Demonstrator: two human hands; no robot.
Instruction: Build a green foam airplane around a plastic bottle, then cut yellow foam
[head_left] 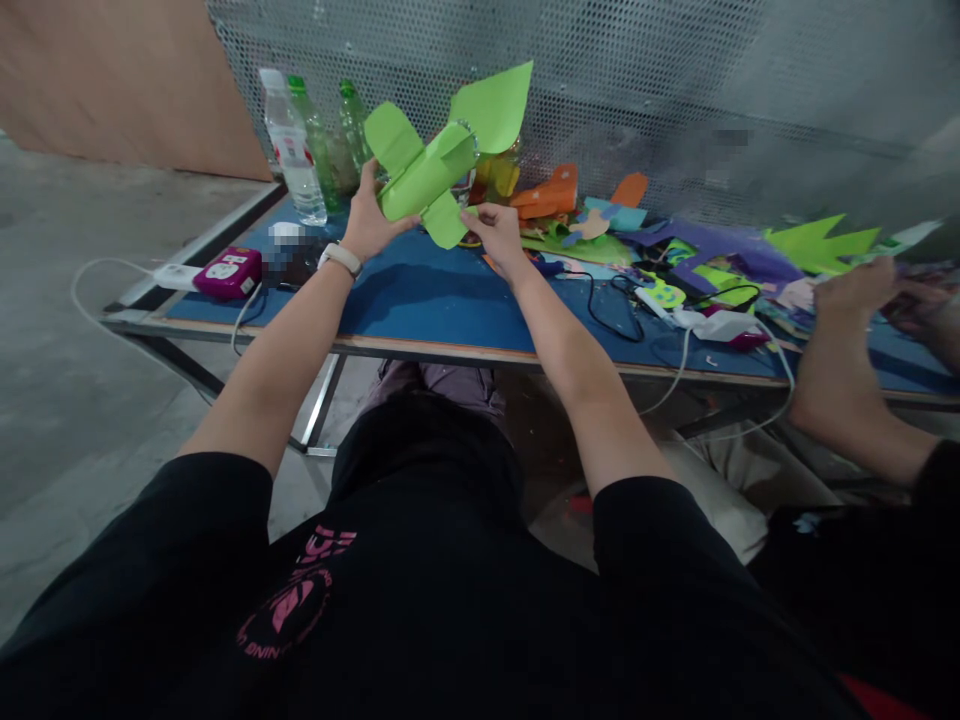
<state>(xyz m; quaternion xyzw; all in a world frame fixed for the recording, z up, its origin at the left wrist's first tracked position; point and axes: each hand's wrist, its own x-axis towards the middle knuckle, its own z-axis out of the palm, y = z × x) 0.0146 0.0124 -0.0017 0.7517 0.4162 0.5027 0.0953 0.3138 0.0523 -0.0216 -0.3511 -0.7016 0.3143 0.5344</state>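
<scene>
I hold a light green foam craft piece (435,160) with several flaps up over the blue table (420,295). My left hand (367,220), with a white watch at the wrist, grips its left side, fingers closed round it. My right hand (495,232) pinches its lower right flap. The piece is lifted clear of the table top.
Three bottles (300,140) stand at the table's far left. A magenta power strip (229,272) with white cables lies at the left edge. Coloured foam scraps (675,250) and a white charger (720,325) cover the right side. Another person's arm (847,340) reaches in at right. Perforated metal wall behind.
</scene>
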